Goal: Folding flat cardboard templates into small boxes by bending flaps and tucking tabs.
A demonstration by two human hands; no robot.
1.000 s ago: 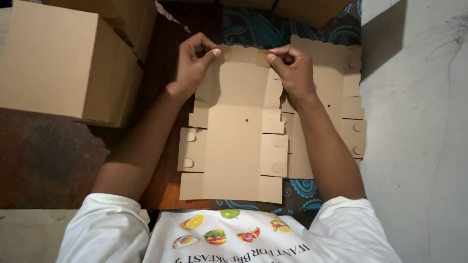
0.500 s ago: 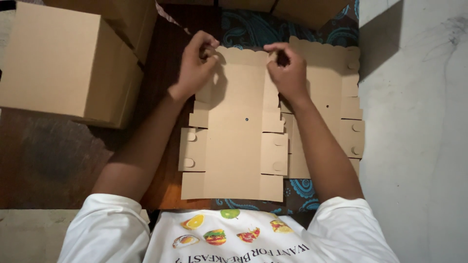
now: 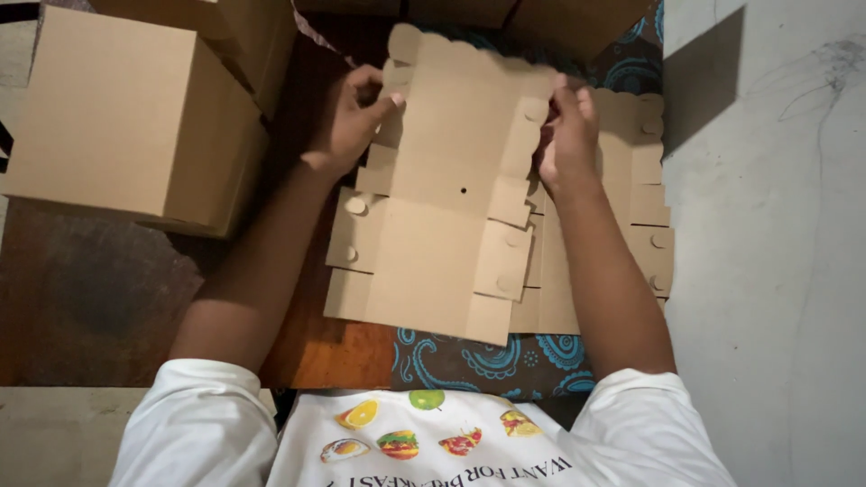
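The left hand (image 3: 347, 122) grips the left edge of a flat die-cut cardboard blank (image 3: 446, 198), fingers curled over the edge and thumb pressed on the face near the top left tab. The right hand (image 3: 566, 135) holds the blank's right edge at about the same height, fingers closed round a side flap. Both hands are closed on the cardboard.

The blank is brown and unfolded, with a scalloped far end, round-notched side tabs and a small hole near its middle. Its far end is lifted towards the back of the bench, and its near end rests low, close to the person's chest.

Under and just to the right of it lies a stack of similar flat blanks (image 3: 645, 207), showing along the right side with their tabs lined up. They rest on a cloth with a blue paisley pattern (image 3: 478, 356), which shows at the near edge of the dark wooden bench (image 3: 307, 343).

At the far left corner stands an assembled cardboard box (image 3: 126, 117), well apart from the left hand. More boxes (image 3: 559, 22) stand along the far edge. A grey concrete surface (image 3: 767, 271) runs along the right side. The person wears a white printed shirt (image 3: 424, 442).
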